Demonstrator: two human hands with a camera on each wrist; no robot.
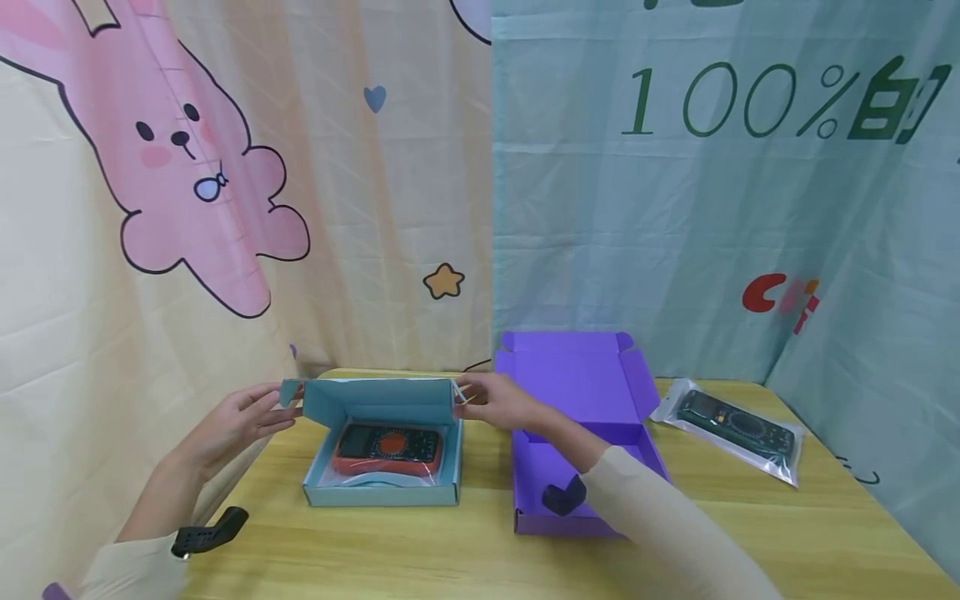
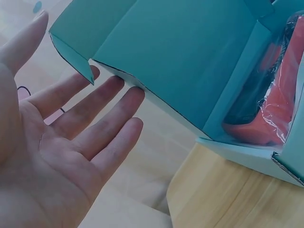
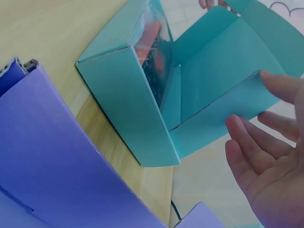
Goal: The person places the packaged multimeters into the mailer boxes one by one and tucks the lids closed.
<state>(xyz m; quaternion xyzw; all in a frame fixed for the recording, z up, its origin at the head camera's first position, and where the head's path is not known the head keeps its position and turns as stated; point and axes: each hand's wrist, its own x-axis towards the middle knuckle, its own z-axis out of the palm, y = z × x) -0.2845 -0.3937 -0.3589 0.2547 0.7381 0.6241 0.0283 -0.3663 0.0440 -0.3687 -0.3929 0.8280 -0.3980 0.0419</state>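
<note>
The person wears long, cream-coloured sleeves in plain, softly creased fabric: the left sleeve (image 1: pixel 135 569) and the right sleeve (image 1: pixel 667 525) both end on the forearm. A black strap (image 1: pixel 191 542) crosses the left cuff, bearing a dark, angular wrist mount (image 1: pixel 229 525). A similar dark, blocky mount (image 1: pixel 564 496) juts from the right cuff. The left hand (image 1: pixel 242 423) and right hand (image 1: pixel 497 401) are bare.

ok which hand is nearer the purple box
The right hand. It touches the right side of the raised lid of the teal box, close beside the purple box. The left hand is farther off, at the lid's left side, across the teal box.
</note>
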